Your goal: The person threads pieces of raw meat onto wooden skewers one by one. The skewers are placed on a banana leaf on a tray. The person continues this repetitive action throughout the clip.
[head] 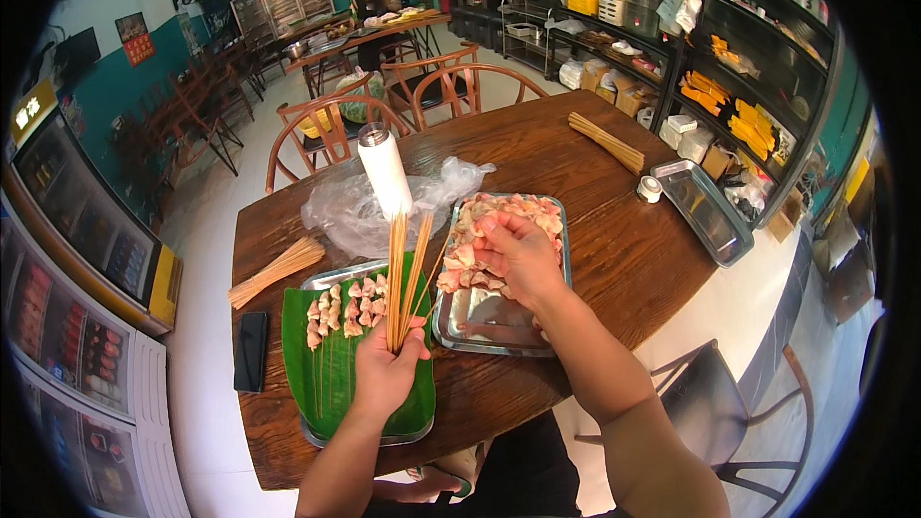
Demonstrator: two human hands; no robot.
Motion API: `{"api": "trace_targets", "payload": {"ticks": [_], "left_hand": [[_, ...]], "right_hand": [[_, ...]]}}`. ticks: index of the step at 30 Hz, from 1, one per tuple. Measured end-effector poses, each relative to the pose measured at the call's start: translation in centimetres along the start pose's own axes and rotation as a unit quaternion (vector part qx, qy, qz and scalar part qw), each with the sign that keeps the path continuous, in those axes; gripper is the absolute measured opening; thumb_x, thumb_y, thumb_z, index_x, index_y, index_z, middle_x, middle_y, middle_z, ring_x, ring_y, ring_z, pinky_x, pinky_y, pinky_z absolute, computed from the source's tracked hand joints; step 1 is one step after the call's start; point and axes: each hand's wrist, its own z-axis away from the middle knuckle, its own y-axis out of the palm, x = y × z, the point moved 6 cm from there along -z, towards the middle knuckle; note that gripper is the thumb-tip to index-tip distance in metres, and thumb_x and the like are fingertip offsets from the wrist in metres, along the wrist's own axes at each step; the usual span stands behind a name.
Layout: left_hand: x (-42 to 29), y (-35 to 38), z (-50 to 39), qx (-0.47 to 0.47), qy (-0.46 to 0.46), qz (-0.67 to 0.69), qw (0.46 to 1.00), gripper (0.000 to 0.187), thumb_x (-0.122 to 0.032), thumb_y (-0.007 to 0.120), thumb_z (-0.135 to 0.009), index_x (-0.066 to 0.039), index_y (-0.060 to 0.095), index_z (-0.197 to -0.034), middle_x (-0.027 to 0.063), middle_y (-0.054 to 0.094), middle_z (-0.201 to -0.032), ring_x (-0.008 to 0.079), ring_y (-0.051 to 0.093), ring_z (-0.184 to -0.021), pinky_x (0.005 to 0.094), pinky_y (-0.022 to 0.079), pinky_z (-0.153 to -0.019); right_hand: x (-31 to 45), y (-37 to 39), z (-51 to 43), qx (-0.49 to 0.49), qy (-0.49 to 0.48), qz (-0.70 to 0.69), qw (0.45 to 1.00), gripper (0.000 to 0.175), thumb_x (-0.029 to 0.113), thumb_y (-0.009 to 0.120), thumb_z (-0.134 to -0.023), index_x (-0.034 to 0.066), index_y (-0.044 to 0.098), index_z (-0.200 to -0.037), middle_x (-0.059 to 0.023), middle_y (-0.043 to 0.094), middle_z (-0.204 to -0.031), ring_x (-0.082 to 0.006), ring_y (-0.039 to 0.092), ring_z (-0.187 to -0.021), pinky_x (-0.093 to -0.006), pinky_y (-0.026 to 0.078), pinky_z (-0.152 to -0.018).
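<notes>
My left hand [392, 363] grips a bundle of thin bamboo skewers [397, 280] that point upward. One skewer [434, 275] leans out to the right, away from the rest. My right hand [522, 255] is over a metal tray [460, 334] of raw meat pieces [504, 205], thumb and fingertips pinched on a small piece of meat [469, 229]. The meat fills the far part of that tray; its near part is mostly bare metal. Below my left hand, a green leaf [302, 367] lines a second tray [316, 279], where several threaded meat skewers [333, 309] lie side by side.
Around these lie loose skewer bundles [277, 270] [606, 142], a phone [250, 352], a clear plastic bag [338, 212], a white bottle [385, 169], its likely cap [648, 189] and another metal tray [701, 212]. Chairs [475, 83] border the wooden table [611, 259]. A person [370, 7] is at a farther table.
</notes>
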Motion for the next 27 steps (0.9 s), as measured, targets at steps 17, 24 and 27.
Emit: {"api": "trace_targets", "payload": {"ticks": [17, 24, 27], "left_hand": [[0.5, 0.0, 0.0, -0.011, 0.021, 0.005, 1.0, 0.012, 0.0, 0.06, -0.097, -0.001, 0.064, -0.109, 0.0016, 0.063, -0.081, 0.0083, 0.062, -0.069, 0.023, 0.049, -0.063], [0.3, 0.2, 0.1, -0.021, 0.024, -0.013, 0.999, 0.011, 0.0, 0.061, -0.097, -0.001, 0.064, -0.107, 0.0008, 0.062, -0.08, 0.0077, 0.062, -0.069, 0.022, 0.049, -0.063], [0.3, 0.3, 0.1, -0.025, 0.031, 0.003, 0.999, 0.011, 0.001, 0.061, -0.097, -0.001, 0.064, -0.107, 0.0008, 0.062, -0.079, 0.0078, 0.062, -0.069, 0.0218, 0.049, -0.063]], "right_hand": [[-2.3, 0.7, 0.1, 0.049, 0.022, -0.134, 0.989, 0.015, 0.016, 0.061, -0.101, 0.0027, 0.063, -0.107, -0.0056, 0.065, -0.102, -0.0145, 0.063, -0.093, -0.0302, 0.055, -0.087], [-2.2, 0.9, 0.4, 0.054, 0.004, -0.134, 0.99, 0.016, 0.014, 0.059, -0.102, 0.0004, 0.061, -0.11, -0.0071, 0.065, -0.103, -0.0191, 0.064, -0.097, -0.0372, 0.055, -0.095], [-2.3, 1.1, 0.5, 0.057, -0.001, -0.135, 0.989, 0.018, 0.014, 0.059, -0.102, -0.001, 0.061, -0.112, -0.008, 0.064, -0.105, -0.0212, 0.064, -0.098, -0.0365, 0.055, -0.093]]}}
